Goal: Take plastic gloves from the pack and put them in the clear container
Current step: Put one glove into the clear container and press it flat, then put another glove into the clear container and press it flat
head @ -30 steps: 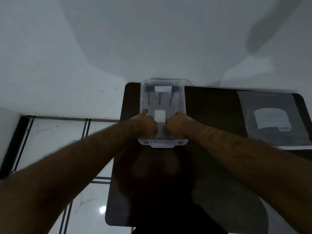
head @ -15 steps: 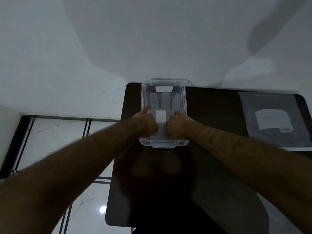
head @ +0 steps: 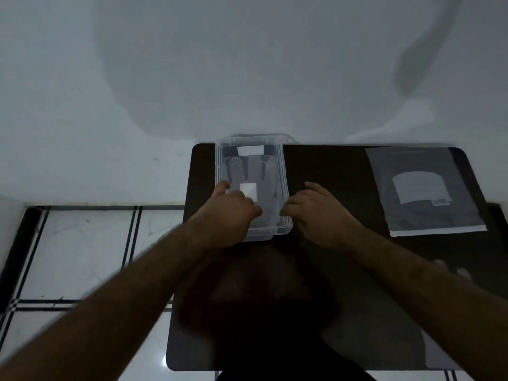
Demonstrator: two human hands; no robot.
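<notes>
The clear container (head: pixel 281 171) stands at the far left of the dark table (head: pixel 330 171). A see-through plastic glove (head: pixel 247 169) with a white paper tab lies flat inside it, fingers pointing away from me. My left hand (head: pixel 233 213) rests over the container's near left part, fingers curled down onto the glove's cuff. My right hand (head: pixel 316 210) is outside the container, just right of its near right corner, fingers spread and holding nothing. The pack of gloves (head: pixel 423 188), a flat grey bag with a white label, lies at the far right of the table.
A white wall rises directly behind the table. To the left is a white tiled floor (head: pixel 82 257) with dark lines. The container's lid seems to lie under it, sticking out at the back.
My right hand has come out of the container and moved right, opening its fingers. My left hand stays over the glove's cuff. The glove now lies flatter in the container.
</notes>
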